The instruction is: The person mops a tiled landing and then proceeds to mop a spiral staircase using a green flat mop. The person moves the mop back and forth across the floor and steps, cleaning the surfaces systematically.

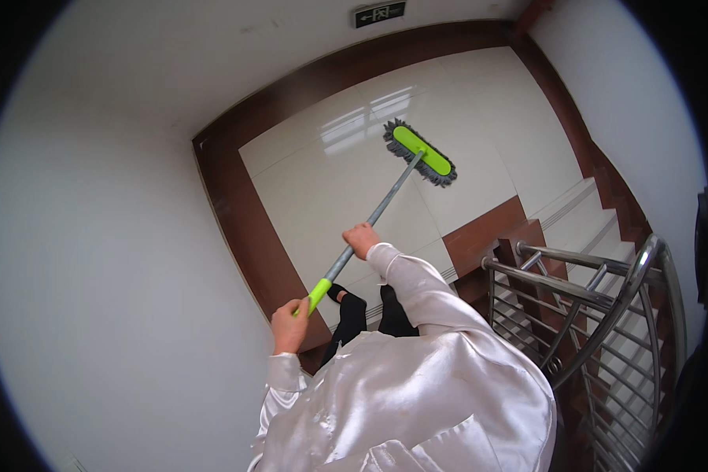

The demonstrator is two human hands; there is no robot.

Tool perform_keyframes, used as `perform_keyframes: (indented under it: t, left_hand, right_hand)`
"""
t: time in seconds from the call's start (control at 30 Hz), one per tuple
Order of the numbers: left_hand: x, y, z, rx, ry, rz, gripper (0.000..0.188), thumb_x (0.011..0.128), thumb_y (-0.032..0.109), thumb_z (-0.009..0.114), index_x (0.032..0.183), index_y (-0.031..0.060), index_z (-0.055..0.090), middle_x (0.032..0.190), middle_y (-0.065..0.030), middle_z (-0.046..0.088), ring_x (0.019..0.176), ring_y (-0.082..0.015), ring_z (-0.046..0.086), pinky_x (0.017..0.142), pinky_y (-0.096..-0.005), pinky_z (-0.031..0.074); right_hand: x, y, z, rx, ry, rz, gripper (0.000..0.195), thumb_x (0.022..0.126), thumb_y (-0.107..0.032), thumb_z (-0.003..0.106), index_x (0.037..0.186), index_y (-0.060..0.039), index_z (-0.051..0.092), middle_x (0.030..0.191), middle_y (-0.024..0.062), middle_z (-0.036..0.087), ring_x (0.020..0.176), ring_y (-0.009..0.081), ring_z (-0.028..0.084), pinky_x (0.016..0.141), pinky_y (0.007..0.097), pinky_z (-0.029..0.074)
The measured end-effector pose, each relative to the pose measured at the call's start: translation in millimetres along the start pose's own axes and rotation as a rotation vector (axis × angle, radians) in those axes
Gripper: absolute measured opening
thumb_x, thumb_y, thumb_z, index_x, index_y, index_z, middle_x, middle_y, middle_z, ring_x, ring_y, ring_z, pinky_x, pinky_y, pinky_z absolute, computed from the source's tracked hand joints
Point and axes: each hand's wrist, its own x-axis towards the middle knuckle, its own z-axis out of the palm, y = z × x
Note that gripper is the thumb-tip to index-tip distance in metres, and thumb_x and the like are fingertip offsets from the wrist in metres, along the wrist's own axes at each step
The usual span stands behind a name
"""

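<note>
My left hand (290, 325) is wrapped around the lime-green grip of a flat dust mop (422, 151). Higher up the grey metal pole, my right hand (361, 238) closes on the shaft. The mop head, a lime-green plate with grey fringe around its edge, lies on the pale tiled floor (472, 106) of a stair landing, beyond both hands. The pole slants from lower left to upper right.
A stainless-steel railing (557, 283) stands at the right, beside stairs (584, 218) with brown edging. Brown border tiles (253, 236) run along the white walls (106, 248). An exit sign (379, 14) is on the far wall.
</note>
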Motion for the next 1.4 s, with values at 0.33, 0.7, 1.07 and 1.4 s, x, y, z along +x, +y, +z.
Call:
perform_keyframes:
  t: [0.33, 0.7, 1.07, 1.4]
  left_hand:
    - [-10, -45, -16, 0.217, -0.286, 0.012, 0.039, 0.081, 0.04, 0.059, 0.095, 0.0045, 0.069, 0.074, -0.019, 0.064, 0.073, -0.0346, 0.063, 0.067, -0.0412, 0.047]
    - [-122, -140, -140, 0.214, -0.473, -0.435, 0.039, 0.079, 0.038, 0.068, 0.081, -0.001, 0.065, 0.056, -0.0069, 0.056, 0.049, -0.015, 0.053, 0.047, -0.033, 0.042]
    - [-27, -103, 49, -0.197, -0.614, -0.319, 0.031, 0.088, 0.033, 0.061, 0.085, 0.0019, 0.058, 0.054, -0.0005, 0.047, 0.041, -0.0109, 0.043, 0.039, -0.0279, 0.037]
    - [48, 70, 243, -0.037, -0.871, -0.002, 0.045, 0.089, 0.042, 0.054, 0.092, -0.0025, 0.053, 0.058, -0.0028, 0.048, 0.041, -0.0145, 0.048, 0.036, -0.0294, 0.041]
  right_hand:
    - [-47, -36, 72, 0.03, 0.031, 0.165, 0.014, 0.072, -0.008, 0.058, 0.084, -0.0151, 0.062, 0.082, 0.0039, 0.064, 0.092, 0.0246, 0.058, 0.089, 0.0426, 0.037]
    - [-67, -232, 97, 0.387, -0.408, -0.53, 0.013, 0.072, -0.016, 0.065, 0.084, -0.0132, 0.06, 0.079, 0.0084, 0.066, 0.081, 0.0303, 0.065, 0.07, 0.0447, 0.047]
    - [-63, -52, 109, 0.059, -0.031, -0.079, 0.011, 0.073, -0.013, 0.062, 0.083, -0.0141, 0.06, 0.071, 0.0038, 0.061, 0.079, 0.0244, 0.062, 0.078, 0.0398, 0.044]
    - [-129, 150, 43, 0.021, 0.532, 0.429, 0.012, 0.074, -0.008, 0.057, 0.083, -0.0145, 0.055, 0.089, 0.0015, 0.058, 0.109, 0.0222, 0.051, 0.096, 0.0414, 0.036]
